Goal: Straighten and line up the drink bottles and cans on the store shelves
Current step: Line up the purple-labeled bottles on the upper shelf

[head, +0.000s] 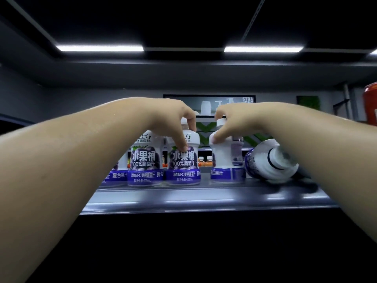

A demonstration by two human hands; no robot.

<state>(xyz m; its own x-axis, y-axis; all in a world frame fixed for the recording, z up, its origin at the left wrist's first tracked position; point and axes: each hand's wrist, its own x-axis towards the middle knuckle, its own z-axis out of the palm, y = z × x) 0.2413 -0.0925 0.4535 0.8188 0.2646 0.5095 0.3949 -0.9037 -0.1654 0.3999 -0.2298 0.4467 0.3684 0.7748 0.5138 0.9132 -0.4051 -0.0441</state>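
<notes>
Left hand point(173, 113) grips the centre bottle point(183, 166) from above, fingers curled over the cap, thumb on the label, label facing front. Right hand point(234, 117) grips the turned bottle point(226, 160) just beside it the same way, label facing away. Both stand upright, a little back from the shelf point(204, 199) front edge. The tipped bottle point(271, 160) lies on its side toward the right end. The left bottle point(143, 160) is upright, label front.

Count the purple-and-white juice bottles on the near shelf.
5. The far-left bottle is mostly behind the left forearm; second bottle stands beside it; left hand holds the third bottle; right hand holds the fourth bottle; fallen bottle lies at right. Arms may hide more.
</notes>
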